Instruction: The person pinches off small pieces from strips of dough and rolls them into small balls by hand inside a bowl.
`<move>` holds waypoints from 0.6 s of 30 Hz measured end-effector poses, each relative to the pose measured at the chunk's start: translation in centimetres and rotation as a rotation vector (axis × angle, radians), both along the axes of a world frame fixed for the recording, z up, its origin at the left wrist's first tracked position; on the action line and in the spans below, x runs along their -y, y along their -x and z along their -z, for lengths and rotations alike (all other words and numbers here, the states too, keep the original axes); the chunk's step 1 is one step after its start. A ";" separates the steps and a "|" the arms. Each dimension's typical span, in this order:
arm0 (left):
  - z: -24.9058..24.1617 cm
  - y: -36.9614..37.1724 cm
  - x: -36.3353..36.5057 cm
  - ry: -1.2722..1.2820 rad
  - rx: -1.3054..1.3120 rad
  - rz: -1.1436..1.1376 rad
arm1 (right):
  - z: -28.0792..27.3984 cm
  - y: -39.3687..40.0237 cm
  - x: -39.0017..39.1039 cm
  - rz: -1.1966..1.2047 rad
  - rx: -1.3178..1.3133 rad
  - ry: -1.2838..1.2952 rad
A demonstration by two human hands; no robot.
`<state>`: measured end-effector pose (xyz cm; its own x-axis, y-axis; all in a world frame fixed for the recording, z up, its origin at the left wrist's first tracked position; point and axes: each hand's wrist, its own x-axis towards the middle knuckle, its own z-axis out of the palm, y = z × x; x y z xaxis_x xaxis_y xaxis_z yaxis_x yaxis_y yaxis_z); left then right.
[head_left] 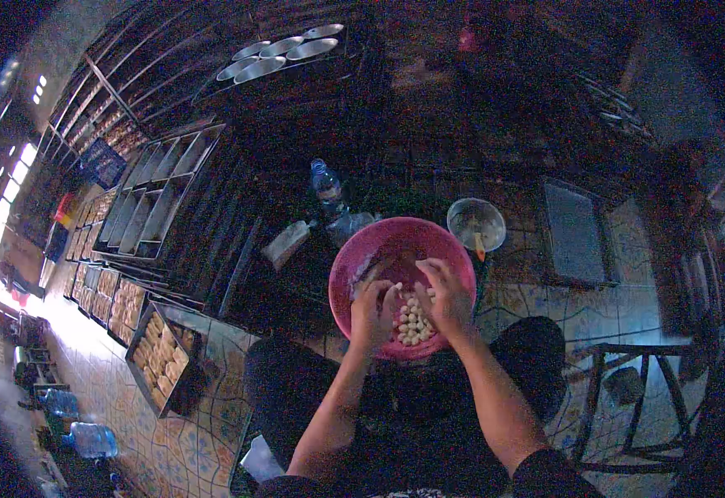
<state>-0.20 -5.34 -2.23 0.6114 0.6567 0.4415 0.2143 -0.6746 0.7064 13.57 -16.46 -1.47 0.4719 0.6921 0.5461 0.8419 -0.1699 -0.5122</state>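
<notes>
A pink basin (347,318) rests between my crossed legs. Inside it, toward me, lies a pile of small pale dough balls (415,322). My left hand (371,309) reaches over the basin's left part, thumb and fingers drawn together at one small pale dough ball (397,286). Opposite it, my right hand (448,300) hovers above the right side of the pile, fingers curved and apart from the thumb. Something whitish and thin, like plastic, shows along the inner left wall behind my left fingers.
A metal pot (476,217) with an orange-handled tool stands just beyond the basin. Left of it are a plastic bottle (323,181) and bags. Trays of bread rolls (161,358) line the left floor; a dark metal stool frame (636,407) stands right. Round pans (284,56) sit at the back.
</notes>
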 end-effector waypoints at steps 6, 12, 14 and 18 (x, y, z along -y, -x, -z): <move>0.0 0.5 -0.4 0.186 -0.023 0.020 | -1.8 -0.2 0.0 -0.414 0.007 -0.014; -0.4 0.5 -0.1 0.676 -0.036 0.046 | -1.6 0.8 -0.2 -0.204 -0.121 0.016; 0.2 0.3 0.0 0.798 0.045 0.059 | -1.7 1.4 -0.2 -0.155 -0.276 -0.034; -0.2 0.5 0.5 0.928 0.182 -0.037 | -1.2 2.8 -0.7 -0.207 -0.376 -0.184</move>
